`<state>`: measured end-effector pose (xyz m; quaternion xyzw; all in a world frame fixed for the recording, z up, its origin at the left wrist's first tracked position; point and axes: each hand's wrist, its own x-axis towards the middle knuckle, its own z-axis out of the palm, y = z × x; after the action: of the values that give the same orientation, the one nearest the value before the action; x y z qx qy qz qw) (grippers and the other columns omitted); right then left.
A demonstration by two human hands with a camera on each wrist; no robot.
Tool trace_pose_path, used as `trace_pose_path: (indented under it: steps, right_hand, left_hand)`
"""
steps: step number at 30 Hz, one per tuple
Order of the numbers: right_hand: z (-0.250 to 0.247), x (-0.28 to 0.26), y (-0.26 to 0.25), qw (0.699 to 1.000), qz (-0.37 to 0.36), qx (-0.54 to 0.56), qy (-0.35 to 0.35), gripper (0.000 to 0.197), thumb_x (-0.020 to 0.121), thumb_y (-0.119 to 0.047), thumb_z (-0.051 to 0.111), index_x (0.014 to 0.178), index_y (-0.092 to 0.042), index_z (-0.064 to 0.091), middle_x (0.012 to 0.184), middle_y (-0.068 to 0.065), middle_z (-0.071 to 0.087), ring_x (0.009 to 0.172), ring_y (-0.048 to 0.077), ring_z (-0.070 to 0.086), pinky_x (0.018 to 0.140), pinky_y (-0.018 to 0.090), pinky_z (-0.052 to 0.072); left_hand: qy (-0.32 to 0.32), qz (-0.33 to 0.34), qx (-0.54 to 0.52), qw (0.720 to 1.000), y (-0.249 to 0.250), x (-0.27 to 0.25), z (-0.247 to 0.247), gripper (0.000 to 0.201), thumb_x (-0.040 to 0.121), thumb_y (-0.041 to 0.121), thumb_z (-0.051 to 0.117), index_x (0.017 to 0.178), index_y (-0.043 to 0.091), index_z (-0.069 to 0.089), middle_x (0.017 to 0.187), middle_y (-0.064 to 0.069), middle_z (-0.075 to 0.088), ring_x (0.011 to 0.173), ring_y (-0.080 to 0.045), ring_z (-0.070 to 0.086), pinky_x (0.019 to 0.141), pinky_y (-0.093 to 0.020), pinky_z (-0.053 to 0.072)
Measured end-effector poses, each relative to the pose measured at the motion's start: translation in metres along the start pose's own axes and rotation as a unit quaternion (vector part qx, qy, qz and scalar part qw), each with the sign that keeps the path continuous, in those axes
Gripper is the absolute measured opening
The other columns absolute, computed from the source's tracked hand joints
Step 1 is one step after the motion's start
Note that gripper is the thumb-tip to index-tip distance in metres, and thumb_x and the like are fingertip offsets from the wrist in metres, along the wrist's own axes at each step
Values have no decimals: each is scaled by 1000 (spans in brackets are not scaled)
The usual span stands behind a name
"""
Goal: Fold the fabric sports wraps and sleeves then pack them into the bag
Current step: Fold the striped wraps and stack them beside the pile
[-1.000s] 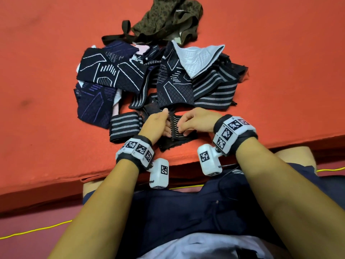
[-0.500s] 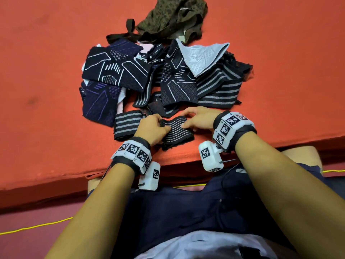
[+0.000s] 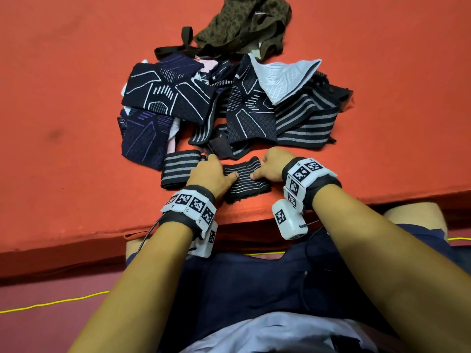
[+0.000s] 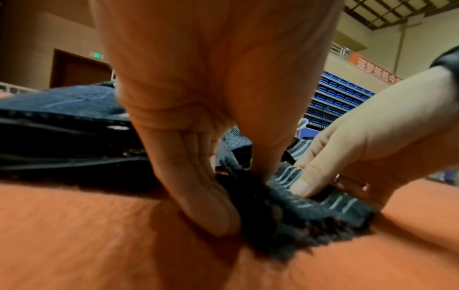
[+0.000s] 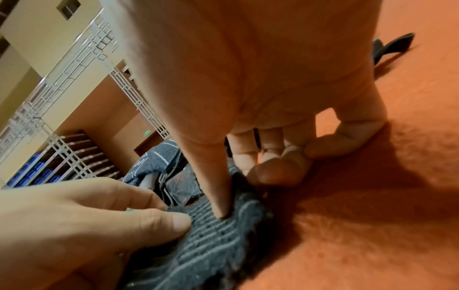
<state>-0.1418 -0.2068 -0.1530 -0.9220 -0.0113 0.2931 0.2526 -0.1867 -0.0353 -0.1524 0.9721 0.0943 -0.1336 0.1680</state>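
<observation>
wrap (image 3: pixel 246 180): folded, black, grey-striped, fuzzy edges | both hands' fingers curled, pinching it

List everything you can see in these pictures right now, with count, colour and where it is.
striped wrap: one, black with grey stripes, folded, under both hands near the mat edge
folded wrap: one, black with grey stripes, just left of the left hand
unfolded pile: several wraps and sleeves, navy, black, purple, pale grey, beyond the hands
bag: one, olive patterned, behind the pile
mat: one, orange-red
left hand: grips the striped wrap's left end
right hand: grips its right end
</observation>
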Motion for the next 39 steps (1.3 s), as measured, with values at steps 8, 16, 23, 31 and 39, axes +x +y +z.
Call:
trace_pose_path:
  steps: [8,16,23,31,39]
  right_hand:
    - [-13,-7,0,973,-38,218,-60,14,86,-8,75,95,-5,66,89,16,72,76,29,72,67,34,61]
    - [-13,-3,-49,974,-116,192,-41,3,94,-11,62,95,-9,62,77,5,61,60,17,59,65,32,55]
    - [5,5,-79,974,-116,194,-14,17,90,-18,69,82,-9,57,74,10,60,69,25,60,76,45,60]
    - [35,10,-99,976,-121,179,34,28,85,-37,72,85,-12,62,89,8,71,86,29,70,83,50,58]
    - [45,11,-105,984,-105,145,-6,34,92,-39,67,73,-18,48,87,8,69,69,31,74,51,32,56]
  left_hand:
    - [57,59,-172,982,11,3,-17,44,88,23,72,118,9,43,83,2,55,80,-18,55,72,-28,36]
    - [155,42,-199,967,-19,1,-47,37,85,16,73,117,10,54,94,-1,58,86,-19,55,77,-27,41]
    - [174,-29,-210,962,-58,4,-52,38,85,27,76,116,14,57,84,5,56,89,-18,55,77,-25,37]
    - [193,-100,-247,944,-88,3,-49,38,86,31,76,116,14,60,94,1,61,90,-17,58,77,-28,43]
    - [174,-130,-239,947,-106,1,-44,34,88,38,72,110,14,61,93,2,62,91,-19,60,78,-28,43]
